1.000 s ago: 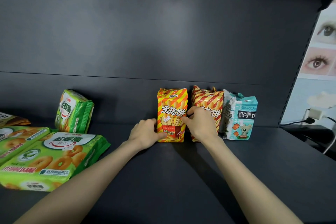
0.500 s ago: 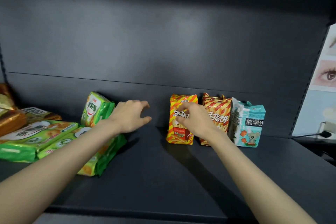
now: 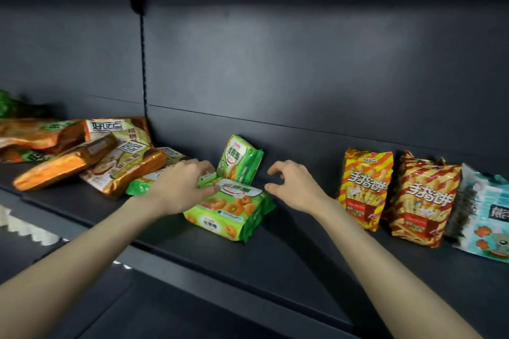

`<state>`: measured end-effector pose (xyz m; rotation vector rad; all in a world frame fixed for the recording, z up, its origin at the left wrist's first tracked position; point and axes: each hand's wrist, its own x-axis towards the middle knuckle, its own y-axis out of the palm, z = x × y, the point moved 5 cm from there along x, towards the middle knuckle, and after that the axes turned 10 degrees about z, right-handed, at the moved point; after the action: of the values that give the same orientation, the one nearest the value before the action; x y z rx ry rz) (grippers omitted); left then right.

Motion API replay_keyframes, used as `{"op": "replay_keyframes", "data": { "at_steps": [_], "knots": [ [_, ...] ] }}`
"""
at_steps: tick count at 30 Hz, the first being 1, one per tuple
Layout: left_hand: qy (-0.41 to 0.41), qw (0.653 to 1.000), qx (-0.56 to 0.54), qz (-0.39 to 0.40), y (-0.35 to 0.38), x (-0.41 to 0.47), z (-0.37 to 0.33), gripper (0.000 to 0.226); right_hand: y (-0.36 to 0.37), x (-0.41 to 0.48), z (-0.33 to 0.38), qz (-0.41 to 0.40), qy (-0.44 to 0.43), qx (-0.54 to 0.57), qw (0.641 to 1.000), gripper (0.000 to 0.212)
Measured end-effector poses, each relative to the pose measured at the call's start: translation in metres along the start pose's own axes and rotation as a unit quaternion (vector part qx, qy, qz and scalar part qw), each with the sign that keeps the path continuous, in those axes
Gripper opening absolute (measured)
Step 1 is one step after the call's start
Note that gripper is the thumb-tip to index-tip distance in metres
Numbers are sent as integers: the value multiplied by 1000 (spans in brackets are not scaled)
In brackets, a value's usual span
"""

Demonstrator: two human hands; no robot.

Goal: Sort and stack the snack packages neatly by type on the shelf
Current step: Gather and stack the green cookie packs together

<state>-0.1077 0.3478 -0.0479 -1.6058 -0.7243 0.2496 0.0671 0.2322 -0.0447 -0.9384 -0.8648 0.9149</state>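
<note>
Three green ring-snack packs sit mid-shelf. One stands upright (image 3: 239, 159) against the back wall, one lies flat in front (image 3: 231, 212), and one lies flat behind it (image 3: 140, 184), mostly under my left hand. My left hand (image 3: 181, 187) rests on the flat packs, thumb and fingers pinching the rear pack's end. My right hand (image 3: 294, 187) hovers just right of them, fingers curled apart, holding nothing. Two striped orange-yellow biscuit packs (image 3: 363, 187) (image 3: 421, 201) stand upright to the right, beside a teal bear-print pack (image 3: 484, 215).
A loose pile of brown and orange packs (image 3: 110, 162) lies at the left of the dark shelf (image 3: 275, 270). A slotted upright post (image 3: 142, 63) divides the back wall. More green packaging (image 3: 8, 107) shows at the far left. A lower shelf runs below.
My right hand let go of the striped pack and moved left toward the green packs. My left hand dropped from beside the upright green pack onto the flat ones. The view swung left.
</note>
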Motion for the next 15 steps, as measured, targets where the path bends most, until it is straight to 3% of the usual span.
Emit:
{"op": "replay_keyframes", "data": {
  "at_steps": [5,12,15],
  "knots": [
    [-8,999,-35,19,8,-4,37,58,19,13,18,20,17,27,999,39],
    [33,994,-4,106,32,8,65,71,52,25,17,122,170,143,967,98],
    [68,988,10,135,39,16,71,72,67,23,10,132,241,188,943,105]
  ]
}}
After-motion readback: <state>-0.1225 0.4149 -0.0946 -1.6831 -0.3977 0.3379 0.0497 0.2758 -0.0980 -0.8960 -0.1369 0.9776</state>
